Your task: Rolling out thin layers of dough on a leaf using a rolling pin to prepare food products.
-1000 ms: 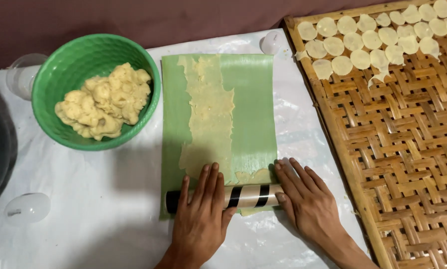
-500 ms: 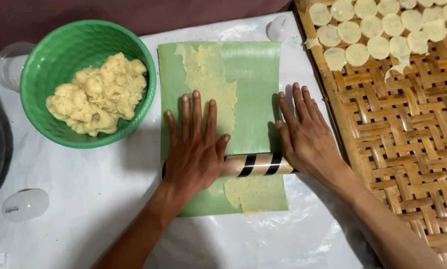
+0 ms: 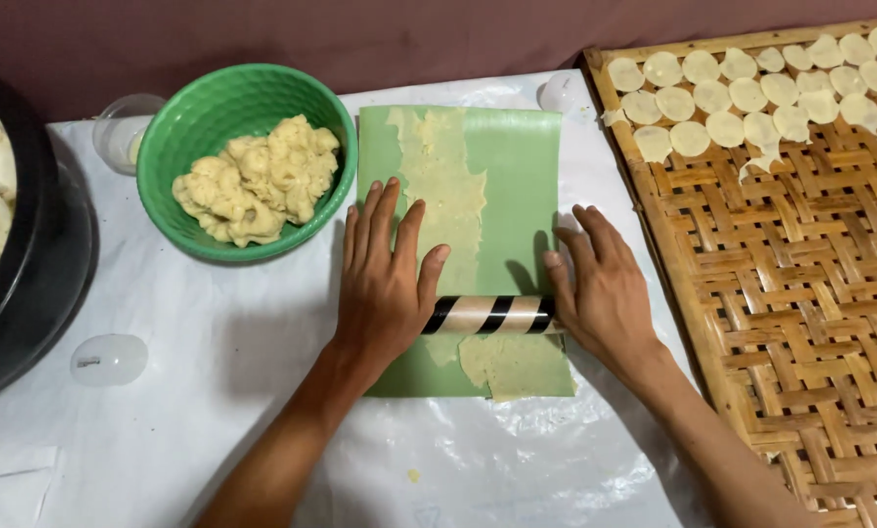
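A green mat [image 3: 517, 156] lies on white plastic sheeting, with a thin strip of pale dough [image 3: 448, 186] flattened along it. Across the mat's near part lies a striped black-and-cream rolling pin [image 3: 492, 315]. My left hand [image 3: 385, 279] presses flat on the pin's left end, fingers spread and pointing away from me. My right hand [image 3: 605, 288] presses flat on the pin's right end at the mat's edge. A flattened piece of dough [image 3: 517, 367] shows below the pin.
A green bowl [image 3: 179, 147] of lumpy dough stands left of the mat. A woven bamboo tray [image 3: 800, 323] at right holds several round dough discs [image 3: 732, 93]. A black pot [image 3: 28, 264] sits far left, a clear cup [image 3: 116, 132] behind it, and a small white lid [image 3: 109, 359] nearby.
Both hands have pushed the rolling pin away from me, up the mat from its near edge toward the middle. Flattened dough now shows behind the pin.
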